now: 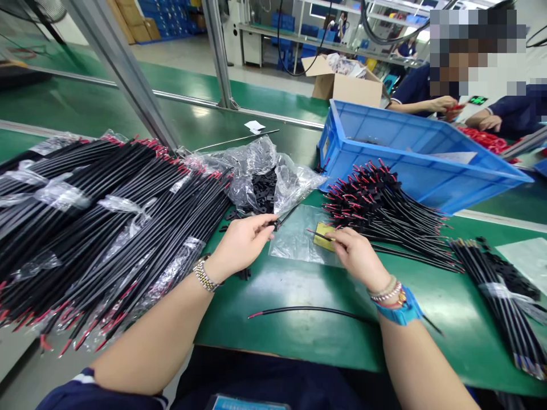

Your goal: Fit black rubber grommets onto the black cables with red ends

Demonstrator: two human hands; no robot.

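Note:
My left hand (243, 242) pinches a small black plastic clip (276, 223) just in front of a clear bag of black clips (265, 185). My right hand (356, 256) is closed on the end of a thin black wire (318, 233) over a yellow pad (323, 236) that lies on a clear plastic sheet. A loose black wire with a red tip (307, 311) lies on the green table near my wrists. A heap of finished black wires with clips (380, 199) spreads out beyond my right hand.
Large bundles of black wires in plastic (98, 228) fill the left side. A blue crate (410, 148) stands behind, a tied bundle (499, 285) at the right. Two other people work at the far right near red wires (482, 139). A cardboard box (346, 85) sits behind.

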